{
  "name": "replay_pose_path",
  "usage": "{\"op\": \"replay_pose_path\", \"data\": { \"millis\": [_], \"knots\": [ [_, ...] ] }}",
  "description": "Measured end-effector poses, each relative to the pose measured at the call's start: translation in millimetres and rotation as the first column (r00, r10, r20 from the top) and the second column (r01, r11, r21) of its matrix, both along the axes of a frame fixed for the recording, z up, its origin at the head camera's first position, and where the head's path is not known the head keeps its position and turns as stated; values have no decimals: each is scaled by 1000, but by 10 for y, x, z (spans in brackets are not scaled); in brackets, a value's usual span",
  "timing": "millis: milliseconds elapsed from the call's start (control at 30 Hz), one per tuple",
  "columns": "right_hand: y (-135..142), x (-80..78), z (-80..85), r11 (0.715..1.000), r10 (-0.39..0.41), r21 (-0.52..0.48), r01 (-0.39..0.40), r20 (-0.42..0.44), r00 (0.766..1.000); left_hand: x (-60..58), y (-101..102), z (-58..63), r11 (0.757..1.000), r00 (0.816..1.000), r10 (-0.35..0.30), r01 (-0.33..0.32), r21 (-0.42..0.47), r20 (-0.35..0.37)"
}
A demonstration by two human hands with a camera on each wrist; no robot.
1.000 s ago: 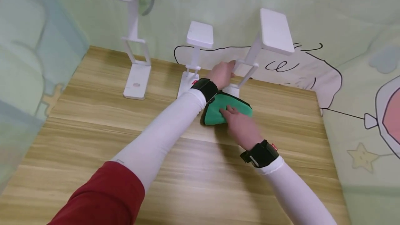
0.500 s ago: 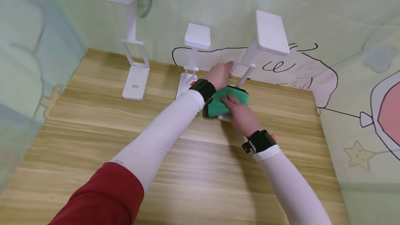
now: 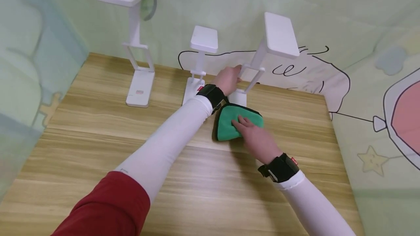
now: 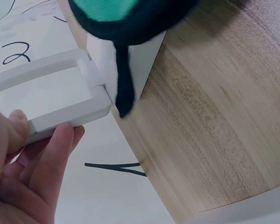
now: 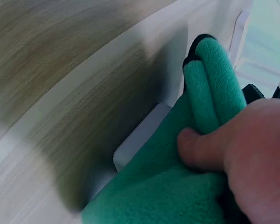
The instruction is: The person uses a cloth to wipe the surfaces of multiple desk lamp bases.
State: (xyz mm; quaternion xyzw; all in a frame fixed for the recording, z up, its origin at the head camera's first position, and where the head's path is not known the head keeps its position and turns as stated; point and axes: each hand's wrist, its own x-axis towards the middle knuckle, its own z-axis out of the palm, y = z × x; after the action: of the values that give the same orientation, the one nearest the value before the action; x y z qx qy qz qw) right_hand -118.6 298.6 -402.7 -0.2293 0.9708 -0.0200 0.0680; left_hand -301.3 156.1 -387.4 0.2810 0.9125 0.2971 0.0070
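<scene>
My left hand [image 3: 227,80] grips the side bar of the folding leg frame on the rightmost white phone stand [image 3: 282,35]. In the left wrist view, the thumb and fingers pinch that white bar [image 4: 84,112]. A folded green cloth [image 3: 226,125] with black edging lies over the front of this stand's base. My right hand [image 3: 262,143] holds the cloth down on it. From the right wrist, the thumb [image 5: 205,151] digs into the folds, and a corner of the white base [image 5: 135,140] peeks out. The other right fingers are mostly hidden there.
Two more white phone stands stand along the back: a small middle one [image 3: 204,39] near my left wrist and a taller left one [image 3: 140,86]. The wooden tabletop [image 3: 197,192] meets a printed curtain [image 3: 229,3] at the back and sides.
The cloth slid back along the base, then forward toward me with my right hand, baring the rear of the base. The left hand keeps its grip; the view has shifted slightly.
</scene>
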Motion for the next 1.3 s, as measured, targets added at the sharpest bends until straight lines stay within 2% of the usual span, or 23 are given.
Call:
{"op": "replay_pose_path", "data": {
  "millis": [100, 267, 400, 500, 733, 967, 1133, 1300],
  "knots": [
    [-28, -105, -37, 997, 61, -39, -61, 3, 998, 0, -4, -8, 1000, 1000, 2, -2, -6, 5],
    [-33, -421, -144, 980, 141, -136, -142, -21, 990, -3, -8, -15, 1000, 1000, -9, 9, -9, 6],
    [-11, -611, -201, 978, 111, -170, -118, -52, 992, 1, -3, -23, 1000, 1000, -16, 16, -14, 0],
    [9, -657, -209, 982, 74, -172, -83, -54, 996, 7, -2, -30, 1000, 1000, -20, 20, -15, 4],
    [23, -526, -147, 993, 9, -114, -17, -68, 998, -8, -3, -38, 1000, 1000, -19, 19, -1, -12],
    [-14, -172, -29, 998, -55, 18, 56, -29, 998, -2, 2, -16, 1000, 1000, -7, 7, 3, -21],
    [-94, 47, 40, 996, -13, 91, 14, -14, 1000, -6, 6, -18, 1000, 1000, 0, 0, 12, 0],
    [-169, 82, 44, 996, 46, 82, -43, -30, 998, -20, 15, -28, 1000, 1000, 1, -1, 8, 16]
  ]
}}
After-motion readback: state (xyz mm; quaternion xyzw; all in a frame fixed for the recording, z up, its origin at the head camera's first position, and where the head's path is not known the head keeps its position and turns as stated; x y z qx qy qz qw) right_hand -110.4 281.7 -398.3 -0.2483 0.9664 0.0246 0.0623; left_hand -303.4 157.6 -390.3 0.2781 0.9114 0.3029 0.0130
